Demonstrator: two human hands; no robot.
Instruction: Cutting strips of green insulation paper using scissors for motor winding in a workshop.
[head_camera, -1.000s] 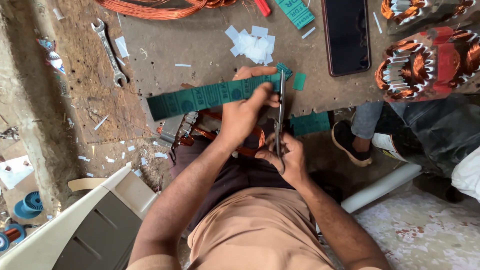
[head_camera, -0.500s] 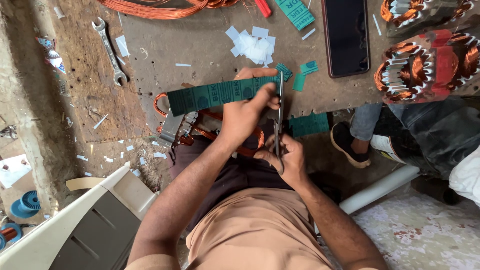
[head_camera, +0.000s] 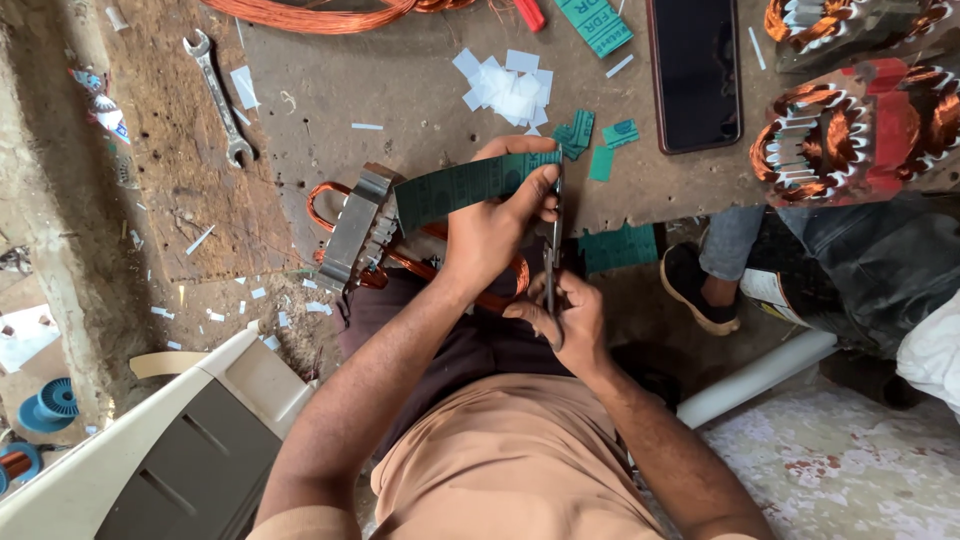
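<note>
Worn workbench (head_camera: 400, 90), green strip being cut.
Beyond the hands lie a dark phone (head_camera: 695, 70) and white scraps (head_camera: 505, 90). Left hand (head_camera: 495, 225) pinches the green strip (head_camera: 465, 187), now shorter than before; right hand (head_camera: 565, 315) grips scissors (head_camera: 553, 240) at its end, another green offcut (head_camera: 577, 133) just beyond.

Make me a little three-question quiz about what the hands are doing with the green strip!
1. True or false: the left hand holds the green strip.
2. Which tool does the right hand hold? A hammer, B scissors, C brush.
3. Fill in: the small cut green pieces lie beside the dark ____ on the bench.

Key: 1 true; 2 B; 3 phone.
</note>
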